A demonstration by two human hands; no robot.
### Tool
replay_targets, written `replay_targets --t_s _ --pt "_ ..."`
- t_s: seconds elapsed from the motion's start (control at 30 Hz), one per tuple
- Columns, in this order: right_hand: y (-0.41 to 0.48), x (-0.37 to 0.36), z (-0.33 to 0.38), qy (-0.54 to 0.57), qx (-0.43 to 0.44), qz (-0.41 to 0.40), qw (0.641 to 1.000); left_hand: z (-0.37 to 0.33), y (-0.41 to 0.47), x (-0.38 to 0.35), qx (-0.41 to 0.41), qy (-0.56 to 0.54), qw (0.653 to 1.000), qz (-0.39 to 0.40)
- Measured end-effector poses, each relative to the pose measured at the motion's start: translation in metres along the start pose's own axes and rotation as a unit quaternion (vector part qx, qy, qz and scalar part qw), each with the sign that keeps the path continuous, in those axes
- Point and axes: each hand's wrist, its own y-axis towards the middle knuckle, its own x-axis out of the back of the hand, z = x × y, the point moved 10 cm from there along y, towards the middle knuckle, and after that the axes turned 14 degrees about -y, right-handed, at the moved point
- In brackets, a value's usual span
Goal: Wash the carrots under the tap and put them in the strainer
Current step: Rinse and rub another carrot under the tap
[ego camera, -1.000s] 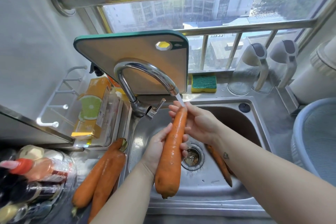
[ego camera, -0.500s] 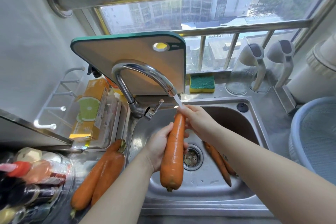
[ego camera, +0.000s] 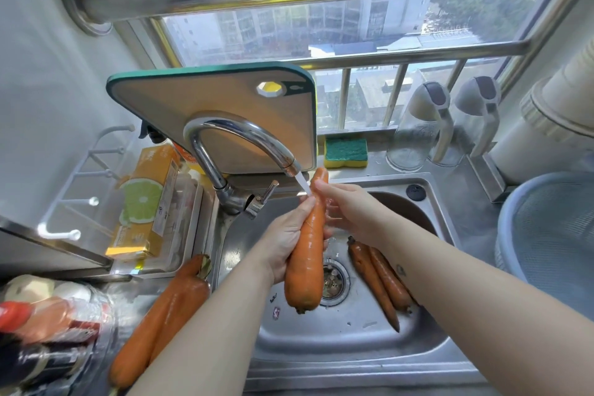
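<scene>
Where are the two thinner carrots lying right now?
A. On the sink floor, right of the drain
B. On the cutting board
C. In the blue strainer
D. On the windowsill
A: the two thinner carrots lie in the sink beside the drain, partly behind the right forearm.

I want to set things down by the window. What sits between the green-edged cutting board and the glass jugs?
In the head view, a yellow-and-green sponge lies on the ledge between the cutting board and the jugs.
</scene>
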Motion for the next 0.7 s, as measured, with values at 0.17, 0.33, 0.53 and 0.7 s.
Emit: replay_targets --t_s 0.17,0.33,0.53,0.7 --pt "-0.001 0.029 0.003 0.000 0.024 -0.110 0.994 -0.007 0.009 -0.011 -0.055 0.181 0.980 0.063" --pt "-0.004 0.037 -0.003 0.020 0.004 -0.158 0.987 -0.020 0.007 0.006 -0.152 0.248 0.956 -0.037" --pt "-0.007 0.041 -0.004 0.043 0.008 -0.182 0.982 -0.022 0.013 0.016 -0.154 0.207 0.961 -0.103" --pt "-0.012 0.058 0.000 0.026 0.027 -0.230 0.973 -0.034 0.008 0.010 -0.202 0.246 0.933 -0.170"
